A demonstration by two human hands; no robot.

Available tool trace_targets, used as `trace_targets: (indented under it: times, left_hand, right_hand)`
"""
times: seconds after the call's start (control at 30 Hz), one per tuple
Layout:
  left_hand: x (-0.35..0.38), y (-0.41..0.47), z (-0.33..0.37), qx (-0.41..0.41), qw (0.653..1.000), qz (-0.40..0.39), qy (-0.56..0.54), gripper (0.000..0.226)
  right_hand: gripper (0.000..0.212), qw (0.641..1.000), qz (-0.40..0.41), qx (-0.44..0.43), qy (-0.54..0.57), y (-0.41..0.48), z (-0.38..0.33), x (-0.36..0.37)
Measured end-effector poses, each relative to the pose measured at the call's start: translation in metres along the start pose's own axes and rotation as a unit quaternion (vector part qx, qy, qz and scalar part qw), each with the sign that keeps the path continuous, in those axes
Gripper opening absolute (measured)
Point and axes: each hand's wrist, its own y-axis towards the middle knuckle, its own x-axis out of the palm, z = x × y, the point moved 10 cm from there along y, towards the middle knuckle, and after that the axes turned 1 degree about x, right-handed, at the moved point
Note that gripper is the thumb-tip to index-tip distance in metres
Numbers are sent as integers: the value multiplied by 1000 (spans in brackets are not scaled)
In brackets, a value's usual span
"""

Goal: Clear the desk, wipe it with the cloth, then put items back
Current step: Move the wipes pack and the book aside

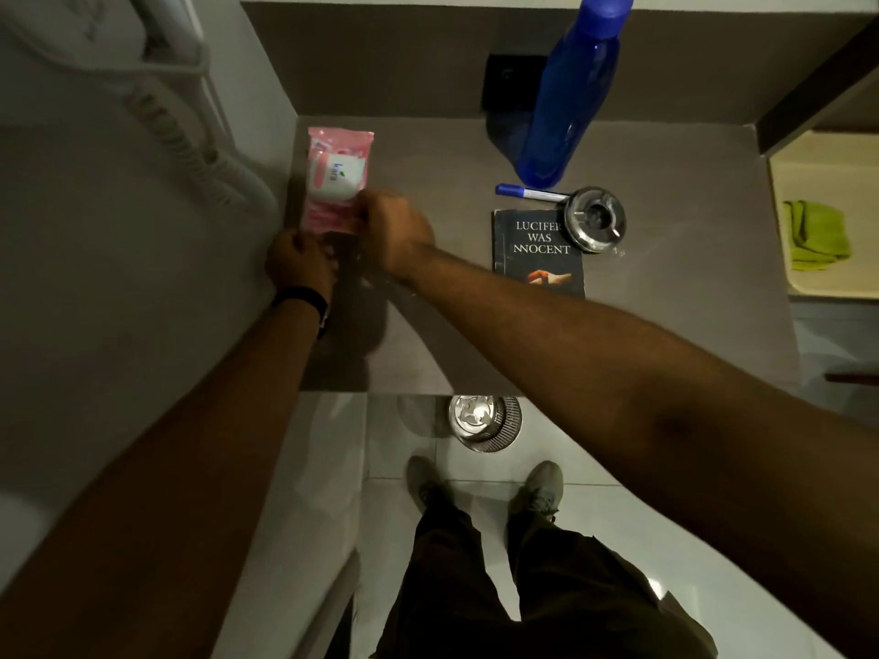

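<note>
The right hand (397, 230) is gripping the near end of the pink wipes packet (335, 168) at the table's (666, 302) far left. The left hand (297, 264) is curling beside it, grip unclear. The green cloth (815, 235) is lying off to the right.

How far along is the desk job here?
Done: unclear; bottle, pen, ashtray and book sit on the desk, the green cloth lies aside on a tray. In hand: right hand and left hand at the near end of the pink wipes pack. Left: clearing, wiping, returning, unless this is already the put-back.
</note>
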Motion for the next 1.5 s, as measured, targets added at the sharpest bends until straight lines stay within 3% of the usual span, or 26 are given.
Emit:
trace_targets:
  times: [0.07, 0.17, 0.3, 0.53, 0.73, 0.87, 0.93, 1.07, 1.23, 1.4, 1.5]
  left_hand:
    - [0, 10, -13, -60, 997, -39, -2, 34]
    - [18, 9, -21, -145, 975, -160, -44, 30]
    - [31, 7, -11, -165, 957, -226, -75, 29]
    - [43, 26, 7, -140, 962, -223, -73, 22]
    - [39, 29, -1, -147, 974, -172, 14, 40]
    - [47, 2, -5, -39, 975, -171, 134, 20]
    - [59, -33, -10, 0, 965, -195, 178, 25]
    - [89, -122, -15, 72, 943, -230, 230, 24]
    - [123, -186, -6, 94, 948, -222, 208, 11]
    - [151, -209, 8, 114, 937, -202, 260, 15]
    - [151, -212, 6, 82, 939, -180, 280, 23]
  right_hand:
    - [40, 1000, -24, 13, 10, 11, -3, 18]
    - [37, 998, -46, 23, -20, 29, 1, 38]
    - [37, 997, -53, 50, -35, 51, 9, 44]
    - [35, 996, -37, 52, -68, 73, 8, 46]
    - [25, 993, 7, 112, 23, 43, 23, 13]
    - [11, 983, 86, 146, 71, -38, 71, -26]
    - [8, 979, 121, 160, 35, -86, 106, -51]
    - [21, 963, 150, 210, -74, -161, 172, -104]
    - [30, 939, 150, 277, -140, -207, 226, -145]
    - [39, 933, 106, 325, -115, -220, 259, -132]
    - [38, 939, 101, 318, -82, -216, 262, -120]
